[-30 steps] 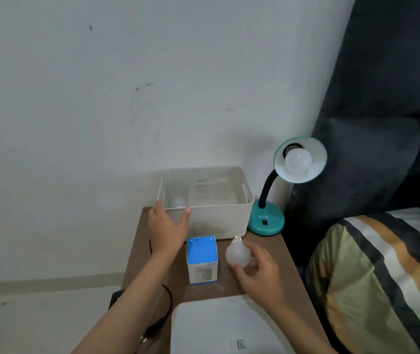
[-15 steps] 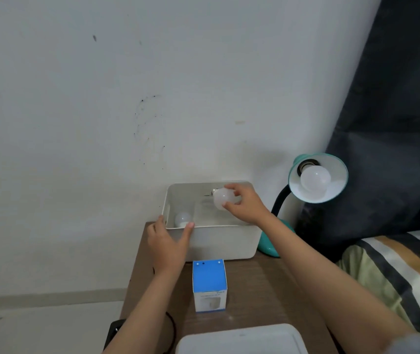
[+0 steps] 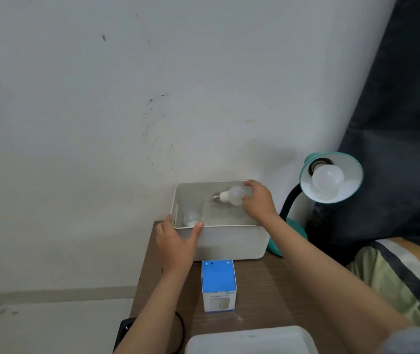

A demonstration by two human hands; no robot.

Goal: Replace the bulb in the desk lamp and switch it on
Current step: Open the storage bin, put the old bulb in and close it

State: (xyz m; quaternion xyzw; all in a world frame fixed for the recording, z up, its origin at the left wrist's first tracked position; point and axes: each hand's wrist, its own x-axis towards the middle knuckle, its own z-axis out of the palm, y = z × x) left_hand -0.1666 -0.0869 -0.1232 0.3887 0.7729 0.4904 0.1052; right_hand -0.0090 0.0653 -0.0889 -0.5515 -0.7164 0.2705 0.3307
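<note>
A teal desk lamp (image 3: 331,180) stands at the table's back right, with a white bulb (image 3: 327,178) screwed into its shade, unlit. My right hand (image 3: 258,200) holds a second white bulb (image 3: 233,195) sideways inside the white bin (image 3: 229,241), its metal base pointing left. My left hand (image 3: 177,241) grips the bin's front left corner, thumb over the rim. A third bulb (image 3: 191,217) lies in the bin's left end.
A blue and white bulb box (image 3: 218,286) stands on the wooden table (image 3: 267,297) in front of the bin. A white lid or tray (image 3: 249,339) lies at the near edge. A black cable (image 3: 178,328) hangs at the left. Striped bedding (image 3: 403,267) is on the right.
My right hand carried the bulb from in front of the bin, up and into the bin, and lowered it a little deeper. My left hand stayed on the bin's corner.
</note>
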